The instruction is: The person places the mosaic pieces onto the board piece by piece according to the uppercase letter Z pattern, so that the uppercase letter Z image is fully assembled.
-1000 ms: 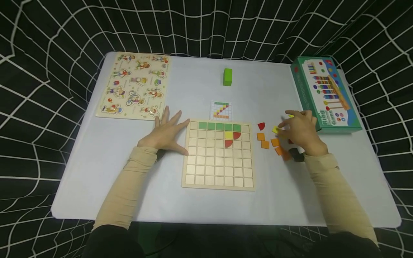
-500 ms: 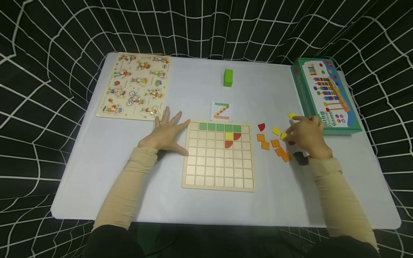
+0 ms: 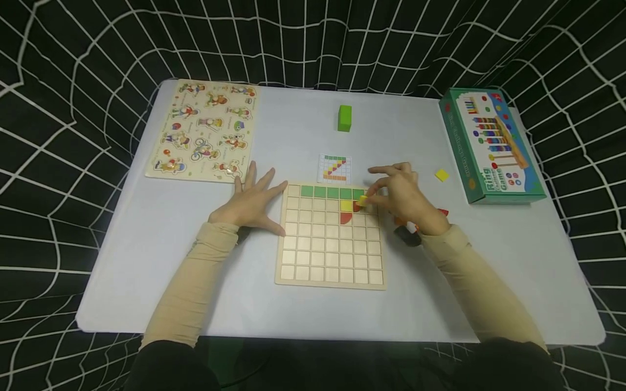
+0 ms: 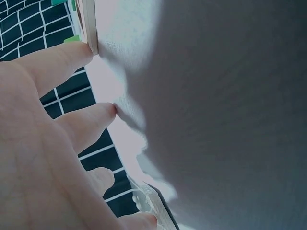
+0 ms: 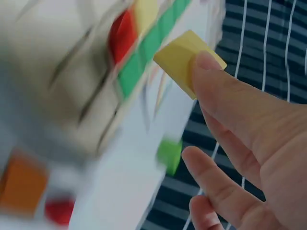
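My right hand (image 3: 403,193) pinches a yellow square tile (image 5: 180,57) between thumb and finger, over the upper right of a wooden grid board (image 3: 318,255). Along the board's top row runs a line of green tiles (image 3: 332,192). Below it lie a yellow tile (image 3: 346,206) and two red quarter-circle pieces, the lower one (image 3: 346,218) in plain sight and the other partly covered by the held tile. My left hand (image 3: 249,203) is spread wide at the board's left side, thumb and index fingertip at its edge. A small printed pattern card (image 3: 335,168) lies just beyond the board.
A picture puzzle board (image 3: 207,130) lies at the back left, close to my left fingertips. Behind the card stands a green block (image 3: 344,118). A game box (image 3: 494,146) is at the right, with a loose yellow tile (image 3: 442,175) beside it. My right wrist hides most other loose pieces.
My right hand has picked up a yellow tile from among the loose pieces and carried it left, over the board's upper right. My left hand has stayed in place.
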A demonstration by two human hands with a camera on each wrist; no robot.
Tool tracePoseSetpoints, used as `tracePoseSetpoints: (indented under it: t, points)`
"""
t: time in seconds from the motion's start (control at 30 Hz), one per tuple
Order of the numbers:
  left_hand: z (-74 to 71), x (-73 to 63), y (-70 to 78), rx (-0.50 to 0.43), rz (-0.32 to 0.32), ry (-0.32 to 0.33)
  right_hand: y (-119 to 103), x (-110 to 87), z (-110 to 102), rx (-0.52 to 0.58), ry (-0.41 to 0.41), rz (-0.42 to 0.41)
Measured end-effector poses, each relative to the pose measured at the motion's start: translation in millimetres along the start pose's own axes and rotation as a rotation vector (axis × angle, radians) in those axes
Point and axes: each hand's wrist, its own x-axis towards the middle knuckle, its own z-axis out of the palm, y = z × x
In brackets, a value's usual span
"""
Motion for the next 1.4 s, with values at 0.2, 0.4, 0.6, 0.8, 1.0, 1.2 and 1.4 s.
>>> tracePoseSetpoints:
  t: [0.2,0.4,0.6,0.8,1.0,1.2,1.4]
  points:
    - [0.6,1.4,0.5,-0.003,0.013,0.007,-25,14.8,23,0.013,-0.133,-0.048]
    - [0.9,5.0,3.1,-0.008,0.023,0.004,-35,19.9,35,-0.006,-0.200,-0.016]
    - [1.6,7.4,4.6,-0.002,0.029,0.000,-39,18.1,41,-0.036,-0.210,-0.004]
    - [1.7,6.2,5.0,-0.001,0.019,-0.001,-38,12.7,45,-0.082,-0.135,-0.052]
    - [2.0,3.2,3.0,-0.003,0.001,-0.009,-22,6.5,34,-0.078,-0.068,-0.058]
    - [0.1,1.6,0.7,-0.010,-0.005,-0.008,13,-7.3,8,-0.105,-0.018,0.044]
    - [-1.3,0.6,-0.5,-0.012,0.001,-0.007,57,-35.6,-22,-0.152,0.053,0.168]
